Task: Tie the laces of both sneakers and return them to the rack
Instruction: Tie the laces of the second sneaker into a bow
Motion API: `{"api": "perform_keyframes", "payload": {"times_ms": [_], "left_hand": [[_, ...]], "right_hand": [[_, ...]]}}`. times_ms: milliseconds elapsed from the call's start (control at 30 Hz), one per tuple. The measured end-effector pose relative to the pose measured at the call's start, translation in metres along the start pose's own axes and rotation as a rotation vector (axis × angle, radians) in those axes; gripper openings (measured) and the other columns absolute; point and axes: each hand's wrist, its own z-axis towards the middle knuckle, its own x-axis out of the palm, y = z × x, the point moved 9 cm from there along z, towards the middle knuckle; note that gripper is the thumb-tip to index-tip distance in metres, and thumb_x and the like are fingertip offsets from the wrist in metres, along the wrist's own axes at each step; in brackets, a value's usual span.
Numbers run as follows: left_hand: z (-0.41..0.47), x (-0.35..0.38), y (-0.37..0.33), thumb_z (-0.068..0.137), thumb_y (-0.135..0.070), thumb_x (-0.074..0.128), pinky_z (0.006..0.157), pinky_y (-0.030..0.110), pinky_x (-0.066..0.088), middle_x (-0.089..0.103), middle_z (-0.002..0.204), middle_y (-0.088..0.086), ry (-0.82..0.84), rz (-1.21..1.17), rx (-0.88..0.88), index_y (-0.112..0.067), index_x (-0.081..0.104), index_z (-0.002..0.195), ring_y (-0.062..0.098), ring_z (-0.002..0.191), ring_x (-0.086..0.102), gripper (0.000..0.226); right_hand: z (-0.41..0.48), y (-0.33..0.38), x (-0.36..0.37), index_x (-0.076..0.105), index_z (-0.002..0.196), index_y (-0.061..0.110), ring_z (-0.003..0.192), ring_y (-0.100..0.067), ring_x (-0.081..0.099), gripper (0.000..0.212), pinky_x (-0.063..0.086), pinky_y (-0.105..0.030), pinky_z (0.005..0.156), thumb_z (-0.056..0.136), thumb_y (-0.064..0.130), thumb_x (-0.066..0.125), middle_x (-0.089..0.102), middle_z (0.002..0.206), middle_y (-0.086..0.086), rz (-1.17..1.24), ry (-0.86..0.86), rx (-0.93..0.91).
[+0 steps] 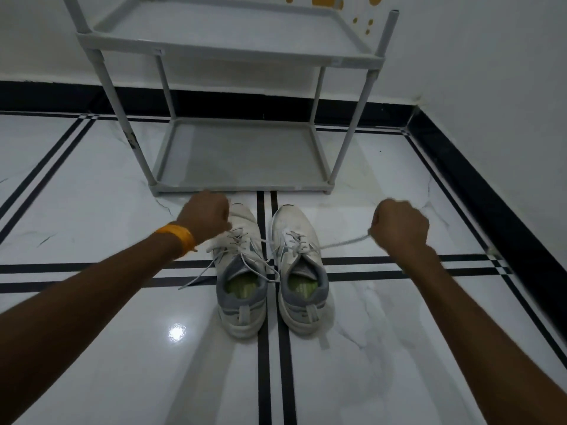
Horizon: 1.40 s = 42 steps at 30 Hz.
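Observation:
Two white and grey sneakers stand side by side on the floor, toes toward the rack: the left sneaker (242,265) and the right sneaker (302,262). My right hand (399,227) is a fist shut on a lace (343,242) pulled taut rightward from the right sneaker. My left hand (207,214), with an orange wristband (178,237), is a fist over the left sneaker's toe, and a lace runs into it; I cannot tell from which sneaker. Loose lace ends (196,279) of the left sneaker trail on the floor.
The grey shoe rack (242,154) stands just beyond the sneakers against the white wall, its bottom shelf bare and an upper shelf (221,29) above. The floor is glossy white tile with black lines. A black skirting (491,191) runs along the right wall.

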Motion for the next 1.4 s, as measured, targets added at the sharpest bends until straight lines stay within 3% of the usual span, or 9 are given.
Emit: {"api": "perform_keyframes", "payload": {"times_ms": [133,233,333,433,533,700,900,1100,1400], "left_hand": [[-0.014,0.016,-0.024,0.088,-0.023,0.062,0.082,0.037,0.054,0.066,0.113,0.012,0.003,0.238,0.108,-0.012,0.069,0.112,0.029,0.092,0.066,0.026],[-0.018,0.011,-0.068,0.089,-0.014,0.057,0.085,0.036,0.050,0.064,0.121,0.009,-0.108,0.082,0.251,-0.015,0.066,0.120,0.027,0.100,0.064,0.032],[-0.023,0.031,-0.099,0.091,-0.014,0.057,0.095,0.036,0.048,0.067,0.122,0.008,0.038,-0.170,0.311,-0.014,0.066,0.121,0.025,0.108,0.062,0.031],[-0.027,0.060,-0.107,0.088,-0.016,0.063,0.085,0.037,0.053,0.072,0.108,0.013,0.159,-0.210,0.311,-0.009,0.069,0.109,0.029,0.099,0.066,0.024],[-0.026,0.065,-0.099,0.086,-0.013,0.062,0.083,0.036,0.054,0.073,0.105,0.015,0.127,-0.302,0.269,-0.007,0.070,0.105,0.030,0.096,0.067,0.021],[-0.027,0.064,-0.098,0.090,-0.018,0.062,0.075,0.033,0.058,0.076,0.089,0.011,0.111,-0.422,0.244,-0.008,0.073,0.096,0.023,0.079,0.071,0.016],[-0.026,0.054,-0.092,0.091,-0.025,0.063,0.068,0.026,0.049,0.076,0.082,0.009,0.035,-0.286,0.276,-0.011,0.077,0.091,0.022,0.074,0.069,0.020],[-0.029,0.059,-0.098,0.085,-0.013,0.058,0.065,0.027,0.039,0.071,0.082,0.018,0.131,-0.050,0.340,-0.006,0.071,0.081,0.033,0.080,0.065,0.015],[-0.028,0.061,-0.098,0.083,-0.011,0.060,0.064,0.031,0.045,0.069,0.086,0.018,0.166,0.065,0.348,-0.007,0.071,0.084,0.032,0.079,0.064,0.011]], "right_hand": [[-0.018,0.005,0.055,0.066,0.100,0.011,0.095,-0.025,0.062,0.017,0.048,-0.030,0.075,0.083,0.010,0.063,0.064,0.097,-0.006,-0.123,0.303,-0.043],[-0.027,0.037,0.071,0.064,0.121,0.019,0.117,-0.029,0.052,0.037,0.048,-0.037,0.093,0.085,0.012,0.061,0.059,0.125,-0.008,-0.032,0.367,-0.237],[-0.040,0.069,0.076,0.073,0.106,0.014,0.101,-0.025,0.065,0.026,0.053,-0.034,0.087,0.082,0.014,0.065,0.070,0.112,-0.008,0.208,0.445,-0.307],[-0.042,0.075,0.075,0.076,0.094,0.007,0.088,-0.027,0.069,0.020,0.056,-0.034,0.078,0.085,0.011,0.060,0.075,0.098,-0.013,0.276,0.433,-0.301],[-0.042,0.072,0.072,0.076,0.089,0.004,0.082,-0.024,0.067,0.022,0.048,-0.030,0.063,0.086,0.023,0.066,0.075,0.089,-0.012,0.325,0.458,-0.292],[-0.047,0.077,0.075,0.072,0.080,0.000,0.079,-0.028,0.069,0.013,0.054,-0.034,0.069,0.079,0.013,0.073,0.074,0.083,-0.015,0.322,0.395,-0.325],[-0.032,0.041,0.069,0.067,0.085,0.008,0.046,-0.012,0.059,0.007,0.044,-0.013,0.040,0.090,0.008,0.064,0.068,0.060,-0.009,0.635,0.312,-0.119],[-0.043,0.018,0.104,0.078,0.086,0.008,0.073,-0.027,0.072,0.010,0.059,-0.034,0.072,0.084,0.007,0.068,0.075,0.076,-0.014,0.517,0.321,-0.049],[-0.047,0.014,0.114,0.077,0.082,0.007,0.069,-0.027,0.070,0.007,0.058,-0.036,0.072,0.082,0.012,0.072,0.072,0.069,-0.012,0.554,0.320,0.015]]}}
